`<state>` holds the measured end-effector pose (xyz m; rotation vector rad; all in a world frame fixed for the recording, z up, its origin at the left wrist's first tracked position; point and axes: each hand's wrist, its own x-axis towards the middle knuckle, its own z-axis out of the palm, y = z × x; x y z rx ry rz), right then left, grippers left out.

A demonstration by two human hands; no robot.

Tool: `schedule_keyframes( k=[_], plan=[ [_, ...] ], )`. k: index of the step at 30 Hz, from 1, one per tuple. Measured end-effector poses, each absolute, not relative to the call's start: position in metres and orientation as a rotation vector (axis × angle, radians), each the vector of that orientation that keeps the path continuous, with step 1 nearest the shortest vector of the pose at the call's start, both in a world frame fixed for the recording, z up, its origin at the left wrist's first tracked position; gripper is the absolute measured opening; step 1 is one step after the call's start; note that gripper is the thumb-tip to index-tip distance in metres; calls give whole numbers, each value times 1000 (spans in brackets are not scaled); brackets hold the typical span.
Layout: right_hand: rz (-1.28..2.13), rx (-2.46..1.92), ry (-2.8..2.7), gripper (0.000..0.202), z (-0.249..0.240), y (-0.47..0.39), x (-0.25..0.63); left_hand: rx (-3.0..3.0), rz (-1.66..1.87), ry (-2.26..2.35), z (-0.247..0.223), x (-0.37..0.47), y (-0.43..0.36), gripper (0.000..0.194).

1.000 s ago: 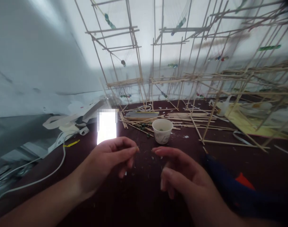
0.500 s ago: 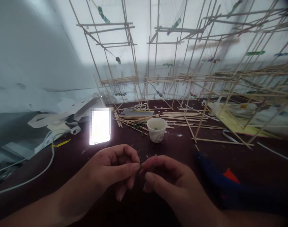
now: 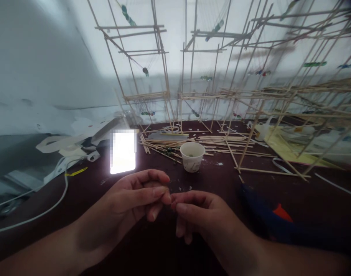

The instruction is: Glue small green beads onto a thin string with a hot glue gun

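"What has been changed in the last second?"

"A gap has been closed. The left hand (image 3: 129, 201) and the right hand (image 3: 210, 214), held apart a second ago, are now brought together at the fingertips above the dark table (image 3: 221, 180)."

"Is anything held?"

"That cannot be told. In each hand the thumb is drawn in narrow against the fingers, as in a pinch, but anything gripped there is too small to be made out."

"And the paper cup (image 3: 192, 163)?"

"It is seen upright just beyond the fingertips, touched by neither hand, with loose sticks (image 3: 227, 142) strewn behind."

"What is meant by the change?"

"Fine fingertip work, it is judged, is now shared by both hands; the blue tool (image 3: 257, 205) beside the right forearm is left ungripped."
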<state>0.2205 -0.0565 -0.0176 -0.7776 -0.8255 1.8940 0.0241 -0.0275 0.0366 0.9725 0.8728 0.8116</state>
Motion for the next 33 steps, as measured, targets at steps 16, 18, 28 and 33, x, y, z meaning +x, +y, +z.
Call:
schedule_keyframes(
  k=[16,18,28,33],
  plan=[
    [2122,-588,-659,23,-23,-54,222,1198,1045,1085,45,11,-14,31],
    [2122,-594,-662,23,-23,-54,222,1253,1054,1128,48,11,-14,29],
    [2073,-651,-666,23,-18,-54,223,1357,987,1242,50,4,-16,31],
    [2054,-656,-687,26,-17,-53,223,1401,1116,1352,44,6,-16,34]
  ],
)
